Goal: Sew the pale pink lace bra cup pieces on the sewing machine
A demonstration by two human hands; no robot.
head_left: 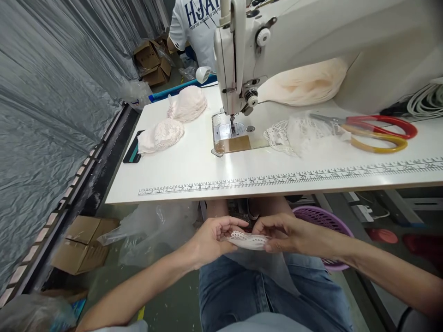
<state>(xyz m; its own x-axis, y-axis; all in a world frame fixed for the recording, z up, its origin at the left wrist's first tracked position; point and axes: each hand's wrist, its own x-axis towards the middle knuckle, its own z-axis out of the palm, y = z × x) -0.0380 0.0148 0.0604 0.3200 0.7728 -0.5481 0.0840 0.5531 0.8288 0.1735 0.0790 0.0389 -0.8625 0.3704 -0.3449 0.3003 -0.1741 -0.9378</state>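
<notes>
Over my lap, below the table's front edge, my left hand (212, 237) and my right hand (284, 233) both pinch a small white lace piece (247, 240) with a sheer fabric tail hanging down onto my jeans. The fingers of each hand are closed on the lace ends. Above stands a white sewing machine (242, 55) with its needle over the metal plate (230, 133) on the white table (194, 166).
Lace pieces (161, 136) and padded cups (188, 103) lie at the table's left, loose lace (294, 133) and red-and-yellow scissors (377, 131) at the right. A purple basket (320, 221) sits under the table. Cardboard boxes (81, 244) and plastic bags are on the floor. Another person in a white shirt (194, 23) stands behind.
</notes>
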